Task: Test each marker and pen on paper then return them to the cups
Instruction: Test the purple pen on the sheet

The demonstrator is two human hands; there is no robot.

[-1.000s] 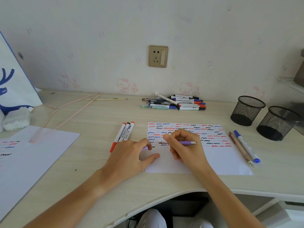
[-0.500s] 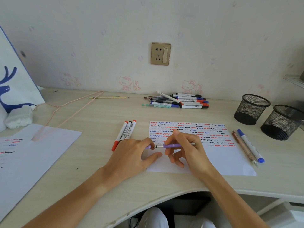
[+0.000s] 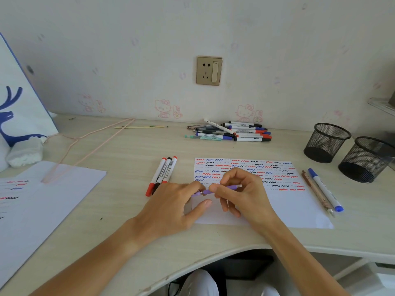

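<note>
change: a second ago my right hand (image 3: 241, 193) held the purple pen (image 3: 220, 189) in a writing pose over the paper (image 3: 299, 208); now the pen lies level, lifted off the sheet, with both hands on it
left grip: left hand (image 3: 175, 208) pinches the left end of the pen between fingertip and thumb; I take that end for the cap, though it's mostly hidden
right grip: thumb and forefinger pinch the barrel mid-length, other fingers curled loose under it
pen location: in the air just above the near-left part of the paper, clip end pointing right
read: I judge the scribble with this one done and the pen being capped or closed; can't tell if the cap is fully seated
paper: rows of red, blue and black squiggles fill the far half, near half blank
tested so far, my guess: three markers (image 3: 162, 175) lying left of the paper, two pens (image 3: 322, 192) lying right of it
untested, my guess: pile of pens (image 3: 230, 132) at the far side of the table (image 3: 128, 150) by the wall
cups: two mesh cups (image 3: 327, 142) far right, nothing visible inside, so no returns yet
next: finish closing, set the pen down with the others, fetch the next from the pile
</note>
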